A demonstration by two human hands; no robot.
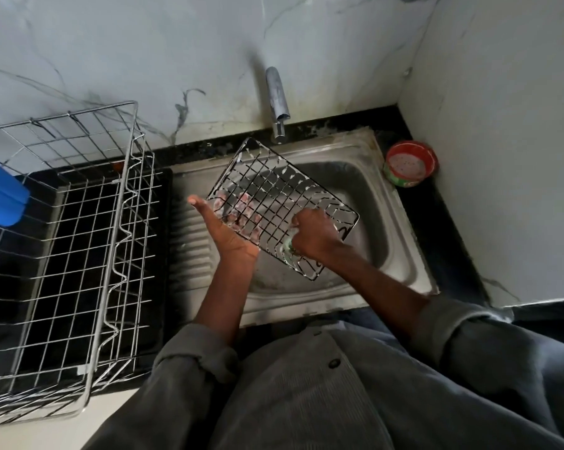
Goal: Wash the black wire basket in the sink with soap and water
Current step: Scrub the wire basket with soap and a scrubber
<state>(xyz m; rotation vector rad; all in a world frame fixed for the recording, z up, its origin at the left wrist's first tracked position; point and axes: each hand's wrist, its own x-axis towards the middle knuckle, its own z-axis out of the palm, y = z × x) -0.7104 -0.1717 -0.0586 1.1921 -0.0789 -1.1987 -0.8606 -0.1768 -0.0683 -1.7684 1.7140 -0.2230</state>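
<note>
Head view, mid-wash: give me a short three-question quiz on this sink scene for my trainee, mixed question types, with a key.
1. True or false: water is running from the tap onto the black wire basket.
2. Which hand scrubs with the green scouring pad?
A. left
B. right
C. neither
3. Fill in: the red soap tub sits on the black counter to the ____ of the steel sink.

Key:
1. False; no stream shows.
2. B; the right hand has its grip on the pad, while the left hand supports the basket from below with straight fingers.
3. right
</note>
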